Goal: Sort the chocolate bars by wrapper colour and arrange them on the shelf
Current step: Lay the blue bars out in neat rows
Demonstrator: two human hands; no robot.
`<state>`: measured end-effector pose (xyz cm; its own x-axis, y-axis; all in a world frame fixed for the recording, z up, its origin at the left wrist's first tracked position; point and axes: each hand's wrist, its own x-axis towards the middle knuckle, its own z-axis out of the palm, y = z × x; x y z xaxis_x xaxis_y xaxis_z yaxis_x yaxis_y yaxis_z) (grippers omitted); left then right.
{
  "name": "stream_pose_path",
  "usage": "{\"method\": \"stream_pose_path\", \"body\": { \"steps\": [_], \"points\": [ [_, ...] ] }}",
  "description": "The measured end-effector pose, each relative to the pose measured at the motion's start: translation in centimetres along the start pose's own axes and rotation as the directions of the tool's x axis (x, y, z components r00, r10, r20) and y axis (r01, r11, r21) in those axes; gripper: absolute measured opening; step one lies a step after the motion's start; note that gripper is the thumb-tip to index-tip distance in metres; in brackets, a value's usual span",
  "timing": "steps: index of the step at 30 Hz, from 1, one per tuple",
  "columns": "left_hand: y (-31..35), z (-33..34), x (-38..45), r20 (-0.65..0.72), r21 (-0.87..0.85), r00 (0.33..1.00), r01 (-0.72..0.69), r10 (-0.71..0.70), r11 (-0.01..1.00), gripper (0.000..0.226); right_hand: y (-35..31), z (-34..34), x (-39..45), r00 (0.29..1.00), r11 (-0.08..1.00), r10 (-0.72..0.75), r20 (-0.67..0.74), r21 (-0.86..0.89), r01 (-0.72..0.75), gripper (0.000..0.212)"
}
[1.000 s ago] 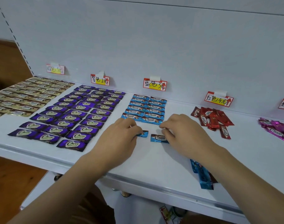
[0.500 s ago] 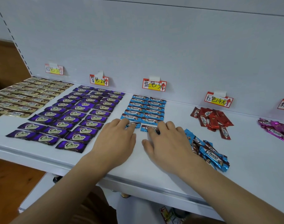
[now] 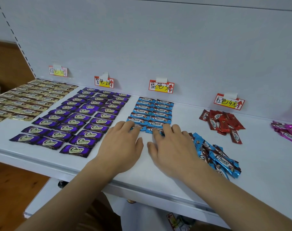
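Blue chocolate bars (image 3: 153, 112) lie in two neat columns on the white shelf (image 3: 158, 179) under the blue label (image 3: 161, 86). My left hand (image 3: 121, 149) lies flat, its straight fingertips pressing the nearest bar of the left column (image 3: 138, 128). My right hand (image 3: 172, 150) lies flat too, its fingertips on the nearest bar of the right column (image 3: 151, 130). A loose heap of blue bars (image 3: 216, 157) lies just right of my right hand.
Purple bars (image 3: 80, 120) fill rows to the left, gold ones (image 3: 25, 100) beyond them. A loose red pile (image 3: 222, 123) and pink bars (image 3: 286, 131) lie to the right. Price labels stick to the back wall. The shelf's front edge runs below my wrists.
Both hands slid two blue bars away from me into the front of the blue columns. My right arm moved left, uncovering the loose blue heap.
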<state>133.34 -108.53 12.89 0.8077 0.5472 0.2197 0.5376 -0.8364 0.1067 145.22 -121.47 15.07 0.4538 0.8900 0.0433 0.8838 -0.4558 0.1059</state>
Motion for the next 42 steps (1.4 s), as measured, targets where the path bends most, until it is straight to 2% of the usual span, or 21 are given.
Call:
{"method": "stream_pose_path", "body": {
  "steps": [9,16,19,23,26,29,31,33,37,40,42],
  "points": [
    [0.0,0.2,0.1,-0.007,-0.025,1.0,0.007,-0.007,1.0,0.051,0.0,0.3,0.1,1.0,1.0,0.001,-0.011,-0.013,-0.001,0.058],
    [0.2,-0.2,-0.3,-0.037,-0.08,0.999,0.007,-0.01,0.997,0.049,0.9,-0.7,-0.9,0.996,0.998,0.0,-0.085,0.063,0.005,0.061],
    [1.8,-0.9,-0.6,-0.064,-0.12,0.997,-0.053,0.046,0.991,0.043,4.3,-1.8,-2.4,0.987,0.988,0.009,-0.162,0.152,0.016,0.051],
    [6.4,-1.3,-0.8,-0.073,-0.221,0.98,-0.198,0.186,0.955,0.036,11.8,-1.4,-4.9,0.956,0.948,0.129,-0.263,0.317,-0.04,0.037],
    [9.5,-0.7,-0.5,-0.035,-0.269,0.966,-0.257,0.258,0.928,0.038,15.6,-0.2,-6.9,0.953,0.933,0.177,-0.244,0.351,-0.083,0.03],
    [11.5,-0.2,-0.1,-0.003,-0.234,0.958,-0.281,0.288,0.931,0.044,16.5,0.8,-8.9,0.97,0.912,0.169,-0.173,0.401,-0.087,0.038],
    [12.4,0.2,0.2,0.006,-0.216,0.973,-0.225,0.232,0.95,0.046,16.4,1.7,-9.5,0.979,0.901,0.161,-0.122,0.423,-0.095,0.046],
    [12.9,0.4,0.8,0.013,-0.2,0.993,-0.116,0.121,0.973,0.041,16.3,2.6,-9.8,0.974,0.879,0.182,-0.132,0.466,-0.101,0.05],
    [13.5,0.3,2.4,0.107,-0.199,0.994,0.034,-0.013,0.979,0.037,16.1,3.5,-9.9,0.932,0.797,0.291,-0.216,0.594,-0.111,0.028],
    [13.4,-0.2,3.6,0.24,-0.257,0.97,0.106,-0.043,0.961,0.037,16.3,3.4,-10.0,0.9,0.706,0.386,-0.203,0.693,-0.147,0.008],
    [12.9,-0.2,4.3,0.295,-0.324,0.955,0.145,-0.045,0.935,0.034,16.3,3.4,-10.1,0.895,0.681,0.394,-0.21,0.721,-0.131,0.008]
  ]
}}
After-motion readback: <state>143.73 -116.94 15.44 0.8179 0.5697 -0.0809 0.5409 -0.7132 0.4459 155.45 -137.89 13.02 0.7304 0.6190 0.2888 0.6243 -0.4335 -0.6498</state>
